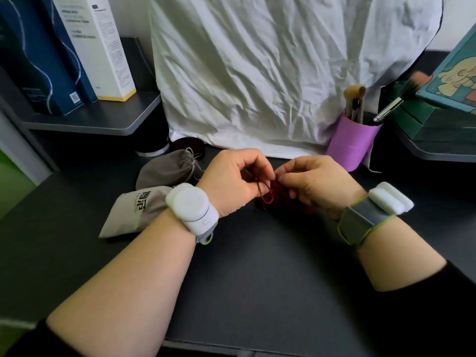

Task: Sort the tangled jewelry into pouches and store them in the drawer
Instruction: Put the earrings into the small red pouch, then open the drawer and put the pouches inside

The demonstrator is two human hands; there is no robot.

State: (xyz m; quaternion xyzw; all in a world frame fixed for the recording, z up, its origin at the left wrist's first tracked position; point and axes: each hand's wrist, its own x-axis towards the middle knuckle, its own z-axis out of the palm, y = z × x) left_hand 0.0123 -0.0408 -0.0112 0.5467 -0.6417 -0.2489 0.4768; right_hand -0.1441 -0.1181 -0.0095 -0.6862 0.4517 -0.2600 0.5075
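A tangle of dark red cord jewelry [269,195] hangs between my two hands just above the dark desk [257,266]. My left hand [231,181] pinches a strand of it with thumb and fingertips. My right hand [314,184] pinches the cord from the other side, fingers curled. Part of the tangle lies under my right palm, hidden. Left of my left wrist lie two pouches: a dark grey drawstring pouch [167,171] and a light grey pouch with black print [136,210], partly covered by my wrist device.
A white crumpled cloth [270,73] hangs behind the hands. A purple cup with brushes [353,143] stands at the right. A round dark lid [190,148] sits behind the pouches. Boxes stand on the left shelf [85,119]; a teal box [450,81] is at right.
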